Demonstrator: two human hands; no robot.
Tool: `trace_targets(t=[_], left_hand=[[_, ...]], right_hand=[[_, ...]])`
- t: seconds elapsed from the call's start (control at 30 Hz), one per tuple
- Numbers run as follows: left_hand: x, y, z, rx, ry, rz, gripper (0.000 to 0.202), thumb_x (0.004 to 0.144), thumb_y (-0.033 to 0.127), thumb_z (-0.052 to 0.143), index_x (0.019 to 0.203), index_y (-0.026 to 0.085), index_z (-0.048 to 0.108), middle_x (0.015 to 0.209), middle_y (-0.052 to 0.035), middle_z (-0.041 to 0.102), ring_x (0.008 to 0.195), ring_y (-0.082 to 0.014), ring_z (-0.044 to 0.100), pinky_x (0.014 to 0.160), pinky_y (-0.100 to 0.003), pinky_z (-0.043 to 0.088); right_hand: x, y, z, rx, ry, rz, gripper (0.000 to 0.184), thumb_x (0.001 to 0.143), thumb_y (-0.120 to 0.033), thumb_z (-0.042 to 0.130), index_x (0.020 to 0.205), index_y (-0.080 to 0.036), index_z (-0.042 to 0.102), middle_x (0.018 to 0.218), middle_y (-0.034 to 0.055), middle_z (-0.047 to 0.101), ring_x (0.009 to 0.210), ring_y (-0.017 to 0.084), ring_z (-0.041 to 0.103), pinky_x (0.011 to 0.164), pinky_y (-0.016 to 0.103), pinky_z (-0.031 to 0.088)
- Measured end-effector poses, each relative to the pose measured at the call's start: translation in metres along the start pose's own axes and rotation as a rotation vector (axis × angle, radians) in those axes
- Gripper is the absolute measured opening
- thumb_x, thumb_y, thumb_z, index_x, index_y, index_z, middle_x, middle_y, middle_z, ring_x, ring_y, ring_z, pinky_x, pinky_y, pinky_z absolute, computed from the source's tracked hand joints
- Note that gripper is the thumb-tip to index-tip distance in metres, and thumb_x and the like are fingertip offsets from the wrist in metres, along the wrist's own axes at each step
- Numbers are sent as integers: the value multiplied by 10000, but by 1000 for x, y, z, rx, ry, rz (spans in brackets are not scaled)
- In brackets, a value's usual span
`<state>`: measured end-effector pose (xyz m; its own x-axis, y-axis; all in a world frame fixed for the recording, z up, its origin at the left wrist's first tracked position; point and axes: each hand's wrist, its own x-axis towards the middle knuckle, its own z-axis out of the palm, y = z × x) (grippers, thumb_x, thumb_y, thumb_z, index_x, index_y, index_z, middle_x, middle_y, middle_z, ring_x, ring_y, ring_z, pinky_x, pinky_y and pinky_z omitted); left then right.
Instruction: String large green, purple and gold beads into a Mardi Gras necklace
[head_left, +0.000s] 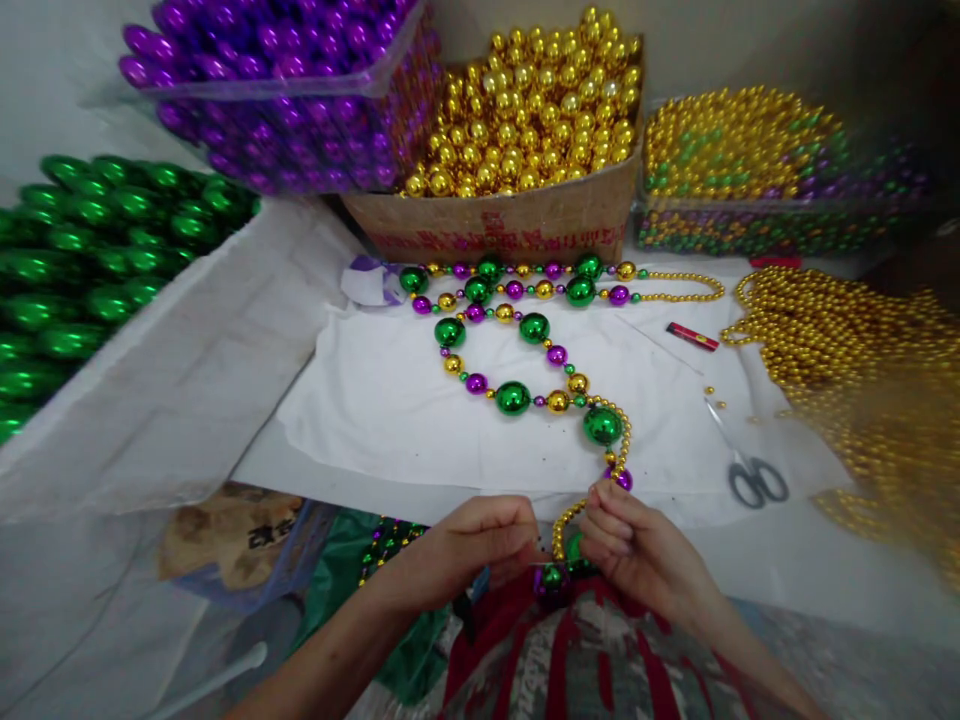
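Observation:
A bead necklace (525, 340) of green, gold and purple balls snakes across a white cloth (375, 400) and runs down to the table's near edge. My left hand (469, 550) and my right hand (637, 550) meet there, both pinched shut on the strand's near end. Between them a green ball (553, 576) and a loop of small gold beads (561, 525) hang just over my lap. A purple bead (622, 478) sits right above my right fingertips.
Scissors (756, 480) and a red lighter (692, 336) lie on the right of the cloth. A heap of gold bead strings (855, 360) fills the right. Bins of purple balls (285, 90), gold balls (532, 100), green balls (90, 250) and mixed strings (750, 170) ring the table.

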<state>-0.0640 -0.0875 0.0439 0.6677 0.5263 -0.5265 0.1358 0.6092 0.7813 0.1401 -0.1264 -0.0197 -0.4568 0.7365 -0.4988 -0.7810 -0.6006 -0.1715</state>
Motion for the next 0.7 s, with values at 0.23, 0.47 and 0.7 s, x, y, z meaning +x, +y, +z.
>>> trace_targets(t=[0.23, 0.47, 0.7], left_hand=[[2, -17, 18, -150, 155, 66, 369, 864, 460, 571, 678, 161, 459, 572, 50, 406, 523, -82, 391, 535, -224, 284], [10, 51, 37, 395, 87, 364, 292, 951, 362, 410, 761, 181, 538, 713, -16, 553, 740, -158, 530, 728, -292, 413], [10, 170, 59, 974, -734, 628, 262, 884, 138, 468, 639, 227, 497, 686, -9, 630, 713, -154, 610, 815, -271, 444]], right_hand=[[-7, -18, 15, -191, 1, -103, 193, 847, -256, 636, 696, -164, 559, 508, -94, 195, 450, 49, 156, 447, 203, 216], [-13, -96, 75, -639, -88, -130, 203, 834, -259, 631, 672, -162, 558, 502, -89, 238, 446, 43, 157, 419, 186, 172], [-73, -137, 154, -889, -328, -155, 162, 824, -236, 615, 699, -137, 584, 492, -72, 378, 413, 26, 288, 388, 153, 219]])
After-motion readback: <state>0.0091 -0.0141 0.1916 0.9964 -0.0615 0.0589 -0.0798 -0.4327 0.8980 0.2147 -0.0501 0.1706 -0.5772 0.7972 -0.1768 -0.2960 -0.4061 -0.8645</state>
